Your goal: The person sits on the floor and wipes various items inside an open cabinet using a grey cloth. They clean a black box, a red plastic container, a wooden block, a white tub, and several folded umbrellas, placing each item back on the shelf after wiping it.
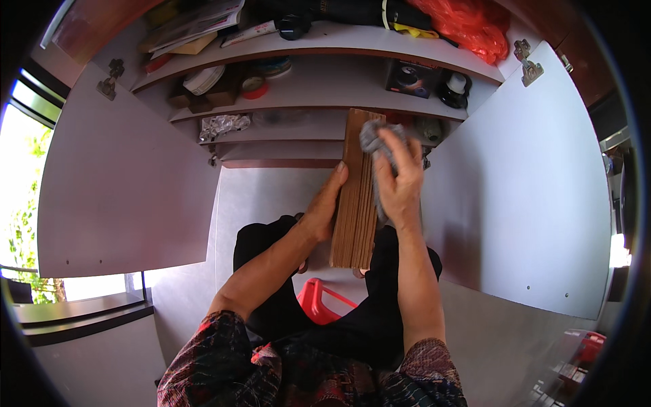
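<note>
Two hands [325, 203] [401, 184], one cloth [371, 138], one brown block [355, 203], two doors [129, 183] [522, 183]

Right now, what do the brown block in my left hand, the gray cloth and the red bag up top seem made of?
Brown block: possibly cardboard or wood, matte, with lengthwise ridges. Gray cloth: probably fabric, dull, softly bunched. Red bag: likely thin plastic, glossy, crinkled.

On my feed the grey cloth [373, 138] and right grip [400, 180] blur, the left grip's [322, 211] fingers vanish behind the brown block [352, 203], black trousers [263, 254] partly hide the red stool [312, 302], and the upper edge crops the red bag [471, 30].
</note>
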Motion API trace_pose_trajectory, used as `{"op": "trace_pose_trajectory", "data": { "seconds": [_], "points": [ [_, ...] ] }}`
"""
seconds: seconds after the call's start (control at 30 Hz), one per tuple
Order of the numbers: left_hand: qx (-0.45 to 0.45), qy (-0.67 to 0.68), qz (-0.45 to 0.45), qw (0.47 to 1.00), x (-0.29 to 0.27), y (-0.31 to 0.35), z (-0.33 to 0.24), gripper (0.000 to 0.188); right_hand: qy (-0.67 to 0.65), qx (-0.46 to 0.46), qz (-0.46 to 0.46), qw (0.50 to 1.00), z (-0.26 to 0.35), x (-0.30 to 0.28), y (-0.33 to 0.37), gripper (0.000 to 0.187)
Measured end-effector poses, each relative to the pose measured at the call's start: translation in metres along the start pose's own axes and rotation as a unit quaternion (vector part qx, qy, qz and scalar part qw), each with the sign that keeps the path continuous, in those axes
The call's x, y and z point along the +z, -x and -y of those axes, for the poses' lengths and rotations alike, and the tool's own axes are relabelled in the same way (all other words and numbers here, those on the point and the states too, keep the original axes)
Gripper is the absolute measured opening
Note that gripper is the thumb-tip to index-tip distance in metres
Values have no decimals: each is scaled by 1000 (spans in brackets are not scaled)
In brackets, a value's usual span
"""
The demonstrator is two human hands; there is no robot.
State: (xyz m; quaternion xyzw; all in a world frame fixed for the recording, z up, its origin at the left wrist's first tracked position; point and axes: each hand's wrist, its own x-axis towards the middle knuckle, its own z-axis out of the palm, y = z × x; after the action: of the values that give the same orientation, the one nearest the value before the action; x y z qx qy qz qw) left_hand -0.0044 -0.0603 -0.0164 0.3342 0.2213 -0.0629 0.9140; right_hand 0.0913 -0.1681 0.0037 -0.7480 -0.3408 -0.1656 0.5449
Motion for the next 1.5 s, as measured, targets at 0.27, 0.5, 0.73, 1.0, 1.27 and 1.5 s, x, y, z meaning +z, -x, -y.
{"op": "trace_pose_trajectory", "data": {
  "seconds": [0.27,0.5,0.73,1.0,1.27,1.5],
  "points": [
    [37,32,-78,996,6,-4,-8,57,-80,111,65,988,-6,2,6,36],
    [18,202,-56,978,-35,-14,-21,54,-190,44,314,929,33,-30,20,43],
    [-35,186,-17,982,-35,-14,-14,56,-513,241,227,792,13,-65,23,40],
    [12,22,0,1000,0,-7,3,56,-396,356,-30,846,3,-16,5,47],
    [148,31,-67,986,-17,-7,-12,49,-363,386,197,825,14,0,31,57],
    [220,-58,-184,956,-23,-13,-11,57,-292,384,260,836,24,-3,36,66]
  ]
}}
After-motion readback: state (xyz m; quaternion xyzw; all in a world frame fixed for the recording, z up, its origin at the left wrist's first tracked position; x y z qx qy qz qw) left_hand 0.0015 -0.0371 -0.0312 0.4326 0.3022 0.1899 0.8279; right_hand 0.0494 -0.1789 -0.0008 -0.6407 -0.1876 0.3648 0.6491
